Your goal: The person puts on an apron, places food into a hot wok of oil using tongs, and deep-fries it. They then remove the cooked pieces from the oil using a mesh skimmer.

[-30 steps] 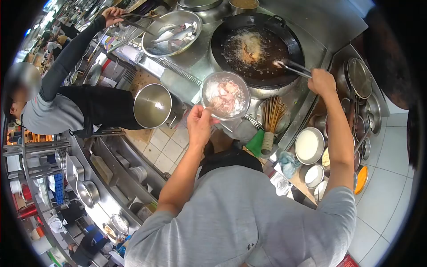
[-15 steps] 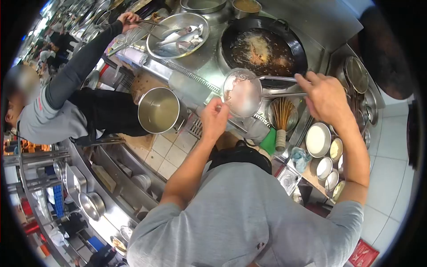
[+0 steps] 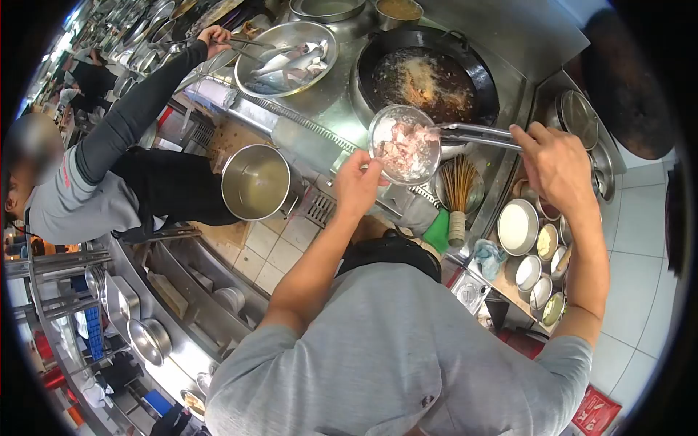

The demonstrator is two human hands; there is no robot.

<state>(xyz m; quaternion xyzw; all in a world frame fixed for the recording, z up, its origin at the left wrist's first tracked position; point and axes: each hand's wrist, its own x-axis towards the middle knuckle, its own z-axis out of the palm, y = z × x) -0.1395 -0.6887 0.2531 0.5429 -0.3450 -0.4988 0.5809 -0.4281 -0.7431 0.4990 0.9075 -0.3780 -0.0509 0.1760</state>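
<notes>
My left hand [image 3: 356, 183] pinches the near-left rim of a metal bowl [image 3: 416, 176] and keeps it tilted beside the wok. Inside are pale pink pieces [image 3: 404, 145] that look like raw meat with a white coating. My right hand [image 3: 554, 163] grips metal tongs [image 3: 483, 135], whose arms are close together and whose tips reach the bowl's right rim. Whether the tips hold a piece is too small to make out. Just beyond the bowl, a black wok [image 3: 486, 80] holds dark, bubbling oil with browned food frying in it.
At the left, another person's hand [image 3: 216, 38] holds tongs over a basin [image 3: 243, 76] of whole fish. A tall pot [image 3: 256, 190] stands left of me. A bamboo brush [image 3: 457, 189] and several seasoning containers [image 3: 518, 227] are on the right.
The tong arms have come closer together, and my right hand has moved a little right and down. The bowl has shifted slightly right, and its contents show more clearly.
</notes>
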